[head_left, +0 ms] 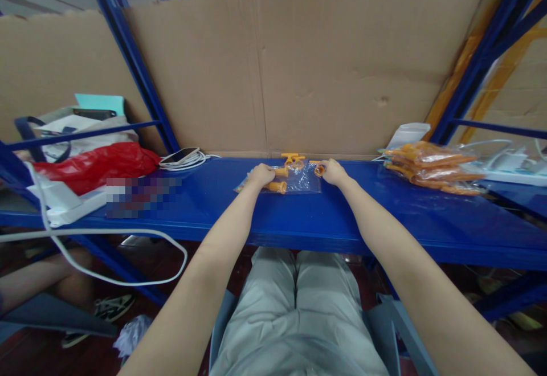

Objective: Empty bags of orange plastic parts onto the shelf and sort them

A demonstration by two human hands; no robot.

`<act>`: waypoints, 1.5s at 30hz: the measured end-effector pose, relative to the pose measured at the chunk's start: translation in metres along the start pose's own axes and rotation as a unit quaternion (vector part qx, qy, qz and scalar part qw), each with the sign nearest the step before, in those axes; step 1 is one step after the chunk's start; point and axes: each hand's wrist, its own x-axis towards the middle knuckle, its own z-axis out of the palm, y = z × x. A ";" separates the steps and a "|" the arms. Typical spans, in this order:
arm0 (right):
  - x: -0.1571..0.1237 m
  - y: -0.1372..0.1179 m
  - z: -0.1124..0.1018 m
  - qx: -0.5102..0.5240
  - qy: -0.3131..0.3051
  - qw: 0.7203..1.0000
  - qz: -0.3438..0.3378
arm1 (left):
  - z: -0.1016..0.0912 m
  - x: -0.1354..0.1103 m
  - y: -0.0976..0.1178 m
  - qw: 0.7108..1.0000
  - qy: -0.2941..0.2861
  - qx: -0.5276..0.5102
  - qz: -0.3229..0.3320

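Observation:
On the blue shelf top in front of me lies a clear plastic bag (pixel 304 181), flat and glossy. My left hand (pixel 261 175) is closed on the bag's left part, beside two orange tube-shaped plastic pieces (pixel 278 187); its fingertips are partly hidden. My right hand (pixel 334 172) grips an orange plastic piece with a round ring end (pixel 319 170), at the bag's right edge. Between the hands, at the bag's far edge, is an orange T-shaped plastic piece (pixel 293 159).
Stacked bags of orange pieces (pixel 431 168) lie at right. To the left are a phone (pixel 183 156) on a coiled cable, a red bag (pixel 98 165) and a white power strip (pixel 81 205). Cardboard (pixel 325 68) walls the back; blue posts (pixel 137 62) flank it. Someone's leg shows lower left.

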 end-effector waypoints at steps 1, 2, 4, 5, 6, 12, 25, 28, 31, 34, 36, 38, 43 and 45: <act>0.000 0.001 0.000 0.001 -0.001 1.000 0.001 | 0.000 0.000 0.000 1.000 0.001 0.003 -0.002; 0.000 0.002 0.000 0.004 -0.006 1.000 -0.001 | 0.000 0.000 0.000 1.000 0.002 0.006 -0.006; 0.001 0.004 0.001 0.015 -0.023 1.000 -0.008 | 0.000 0.000 0.001 1.000 0.003 0.011 -0.010; 0.001 0.005 0.002 0.021 -0.030 0.999 -0.013 | 0.000 -0.001 0.001 1.000 0.003 0.011 -0.010; 0.002 0.006 0.002 0.026 -0.034 0.999 -0.019 | 0.000 -0.001 0.001 1.000 0.003 0.011 -0.011; 0.004 0.004 0.003 0.020 -0.030 0.999 -0.034 | -0.002 -0.005 0.003 1.000 0.001 0.008 -0.010; -0.006 -0.004 -0.012 -0.087 -0.029 0.996 0.009 | -0.002 -0.002 0.003 1.000 -0.006 -0.005 -0.020; -0.011 -0.008 -0.016 -0.108 -0.015 0.994 0.005 | -0.001 -0.002 0.003 1.000 -0.002 -0.007 -0.020; -0.012 -0.008 -0.017 -0.111 -0.022 0.993 0.016 | -0.001 -0.002 0.003 1.000 -0.005 -0.002 -0.022; -0.012 -0.006 -0.016 -0.110 -0.034 0.992 0.048 | -0.002 -0.002 0.003 1.000 -0.011 0.003 -0.022; -0.012 -0.003 -0.015 -0.102 -0.051 0.992 0.061 | -0.002 -0.002 0.003 1.000 -0.013 0.004 -0.019; -0.013 0.000 -0.014 -0.096 -0.054 0.992 0.066 | -0.002 -0.002 0.003 1.000 -0.012 0.002 -0.016; -0.012 0.001 -0.014 -0.104 -0.043 0.991 0.076 | -0.001 -0.002 0.003 1.000 -0.006 -0.002 -0.024; -0.010 0.001 -0.013 -0.109 -0.043 0.989 0.085 | -0.001 -0.002 0.004 1.000 -0.005 -0.004 -0.024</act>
